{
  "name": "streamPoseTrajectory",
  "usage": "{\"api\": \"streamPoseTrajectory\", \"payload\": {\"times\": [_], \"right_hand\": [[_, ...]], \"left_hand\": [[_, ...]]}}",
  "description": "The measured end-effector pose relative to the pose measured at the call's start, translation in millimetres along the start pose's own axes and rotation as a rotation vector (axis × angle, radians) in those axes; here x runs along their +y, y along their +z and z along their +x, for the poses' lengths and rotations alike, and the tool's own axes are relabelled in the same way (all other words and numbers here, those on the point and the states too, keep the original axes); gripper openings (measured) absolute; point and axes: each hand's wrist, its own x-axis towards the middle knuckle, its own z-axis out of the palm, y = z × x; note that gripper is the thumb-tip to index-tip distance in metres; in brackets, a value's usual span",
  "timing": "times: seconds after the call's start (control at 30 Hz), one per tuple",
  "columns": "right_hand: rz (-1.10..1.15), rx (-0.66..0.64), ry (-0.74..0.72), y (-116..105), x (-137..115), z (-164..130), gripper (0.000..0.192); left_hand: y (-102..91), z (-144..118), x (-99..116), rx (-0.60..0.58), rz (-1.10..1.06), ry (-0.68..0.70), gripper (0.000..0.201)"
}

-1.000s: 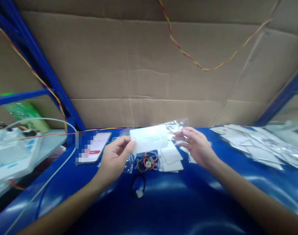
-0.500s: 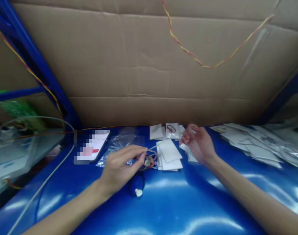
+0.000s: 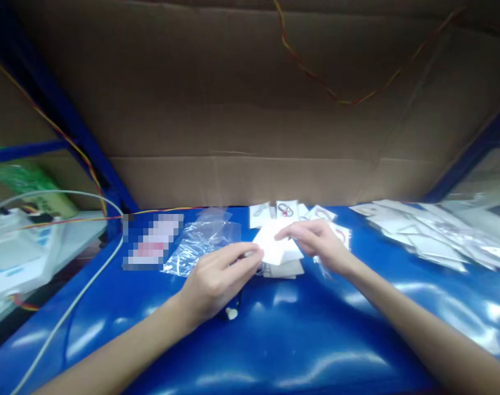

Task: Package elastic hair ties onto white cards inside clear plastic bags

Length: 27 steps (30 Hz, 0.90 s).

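while both hands meet at mid-table, the left hand [image 3: 217,280] reaches right with fingers loosely curled, fingertips at the near-left edge of the white card [image 3: 277,247]; whether it truly pinches the card i cannot tell, blur hides it. right hand [image 3: 319,244] lies over the card's right side, fingers bent on its top, looks like a light grasp. card sits raised just above the stack of white cards [image 3: 283,269] on the blue table [image 3: 316,340]. a small white connector [image 3: 232,313] on a dark wire lies near the left wrist, close side.

risks, as judged: grip on the card seems thin, so it could slip and scatter the stack. left forearm could drag the connector off the near edge. clear plastic bag [image 3: 200,241] just left of the hands could get swept aside. bagged parts [image 3: 422,236] far right are well apart, low risk.
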Motion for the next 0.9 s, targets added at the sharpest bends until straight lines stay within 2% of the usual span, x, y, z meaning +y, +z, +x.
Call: {"api": "streamPoseTrajectory", "payload": {"times": [0.17,0.33,0.53,0.63,0.73,0.8,0.87,0.9], "right_hand": [[-0.237,0.039,-0.046,-11.0,3.4,5.7,0.044],[-0.508,-0.086,-0.088,-19.2,12.6,7.8,0.035],[-0.531,0.007,-0.085,-28.4,8.6,8.2,0.032],[-0.432,0.043,-0.094,-16.8,0.3,7.8,0.028],[-0.323,-0.004,-0.125,10.3,-11.0,3.5,0.029],[-0.237,-0.049,-0.163,29.5,-19.6,-1.0,0.029],[-0.171,-0.037,-0.198,43.0,-27.6,-4.8,0.026],[-0.121,-0.052,-0.197,46.8,-30.5,-6.0,0.023]], "left_hand": [[0.5,3.5,4.9,-0.114,-0.104,0.059,0.032],[-1.5,6.6,2.0,-0.109,-0.09,0.012,0.03],[-2.8,5.1,-3.5,-0.1,-0.075,-0.028,0.028],[-6.2,5.2,0.1,-0.124,-0.194,-0.174,0.022],[-7.9,6.1,4.3,-0.186,-0.424,-0.389,0.039],[-7.7,7.8,5.8,-0.192,-0.55,-0.53,0.042],[-7.4,11.0,5.8,-0.133,-0.579,-0.668,0.036],[-7.6,13.0,5.2,-0.048,-0.567,-0.699,0.04]]}}
